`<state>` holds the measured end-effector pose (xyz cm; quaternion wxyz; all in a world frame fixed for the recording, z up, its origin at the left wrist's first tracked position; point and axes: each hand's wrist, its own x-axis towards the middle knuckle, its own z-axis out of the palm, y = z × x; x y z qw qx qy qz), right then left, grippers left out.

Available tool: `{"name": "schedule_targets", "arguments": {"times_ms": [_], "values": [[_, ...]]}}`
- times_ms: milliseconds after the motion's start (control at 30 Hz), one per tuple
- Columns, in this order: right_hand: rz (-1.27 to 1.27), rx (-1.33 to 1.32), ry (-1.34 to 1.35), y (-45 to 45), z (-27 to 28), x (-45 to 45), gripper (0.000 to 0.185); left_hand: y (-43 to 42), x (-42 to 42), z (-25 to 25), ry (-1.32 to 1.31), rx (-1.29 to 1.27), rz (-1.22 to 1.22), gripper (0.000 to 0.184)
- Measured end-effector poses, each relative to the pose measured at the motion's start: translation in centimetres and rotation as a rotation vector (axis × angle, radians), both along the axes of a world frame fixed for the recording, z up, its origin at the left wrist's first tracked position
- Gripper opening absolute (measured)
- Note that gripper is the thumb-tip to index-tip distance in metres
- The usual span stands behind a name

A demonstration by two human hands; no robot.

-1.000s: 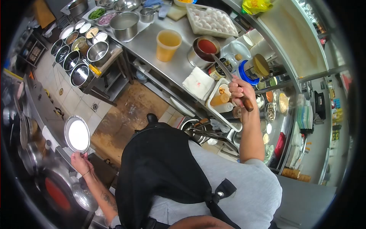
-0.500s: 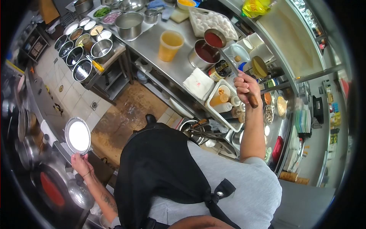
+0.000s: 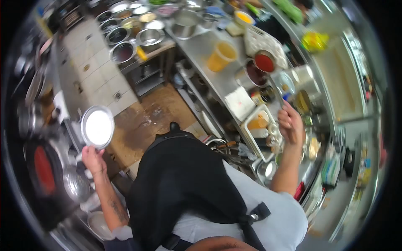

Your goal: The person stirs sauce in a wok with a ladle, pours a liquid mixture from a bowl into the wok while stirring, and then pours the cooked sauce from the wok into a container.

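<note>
Head view shows the right hand (image 3: 292, 124) gripping a ladle (image 3: 264, 61) of red sauce, raised beside a metal pot (image 3: 252, 74) near the surface's (image 3: 200, 49) far edge. At left, the left hand (image 3: 94, 159) holds a round metal bowl (image 3: 97, 127) of white contents.

Left hand (image 3: 93, 160) and right hand (image 3: 292, 124) closed in grips, arms spread wide.

A yellow bag (image 3: 315, 41) lies on the upper shelf (image 3: 341, 77) — and across the room, a brown mat (image 3: 146, 122) covers part of the tiled floor (image 3: 93, 69).
</note>
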<state>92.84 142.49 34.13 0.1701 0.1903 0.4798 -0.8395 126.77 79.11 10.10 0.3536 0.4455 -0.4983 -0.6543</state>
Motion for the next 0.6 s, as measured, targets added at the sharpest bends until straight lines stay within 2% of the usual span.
{"name": "schedule_targets", "arguments": {"times_ms": [67, 100, 167, 233, 300, 367, 600], "values": [[0.12, -0.031, 0.033, -0.9, 1.1, 0.6, 0.047, 0.8, 0.2, 1.2, -0.056, 0.039, 0.072, 0.013], [0.192, -0.045, 0.046, -2.0, 2.1, 1.2, 0.049, 1.3, 0.9, 1.1, 0.012, 0.033, 0.071, 0.012], [0.199, 0.033, 0.066, -4.0, 2.8, 2.1, 0.049, 1.8, 2.0, 2.1, -0.03, 0.036, 0.07, 0.014], [0.381, 0.045, 0.1, -7.5, 3.9, 3.2, 0.051, 2.6, 3.2, 3.7, -0.019, 0.054, 0.109, 0.014], [0.461, 0.043, 0.102, -10.8, 4.0, 3.8, 0.056, 2.5, 6.0, 2.0, -0.045, 0.032, 0.132, 0.012], [0.589, 0.035, 0.135, -16.6, 4.7, 6.0, 0.063, 3.1, 8.3, 2.0, -0.012, 0.025, 0.174, 0.003], [1.114, -0.08, 0.101, -36.5, 2.4, 10.0, 0.068, 5.5, 16.3, 3.2, 0.041, 0.01, 0.377, 0.006]]}}
